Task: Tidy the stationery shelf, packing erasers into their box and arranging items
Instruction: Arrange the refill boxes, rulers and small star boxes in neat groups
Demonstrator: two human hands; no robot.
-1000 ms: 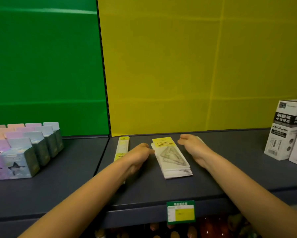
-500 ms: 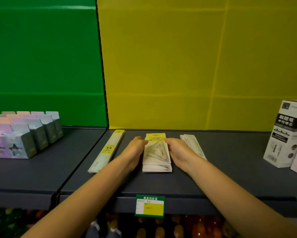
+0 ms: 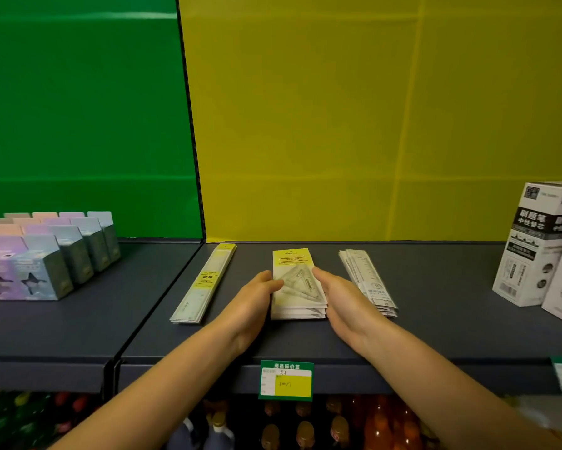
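A stack of set-square packets [image 3: 297,284] with yellow headers lies in the middle of the dark grey shelf [image 3: 435,319]. My left hand [image 3: 252,303] presses flat against the stack's left edge. My right hand [image 3: 344,303] presses against its right edge, so the stack sits squeezed between both palms. A long ruler packet [image 3: 205,284] lies to the left of my left hand. Just past my right hand lies a fanned pile of ruler packets [image 3: 367,280].
Pastel boxes [image 3: 46,254] stand in rows on the left shelf section. White and black refill boxes [image 3: 539,241] stand at the far right. A green and yellow price tag [image 3: 286,380] hangs on the shelf's front edge. Bottles fill the shelf below.
The stack has been turned straight and squared up. Both hands closed in on its sides. The view shifted, so the ruler pile on the right came into sight.
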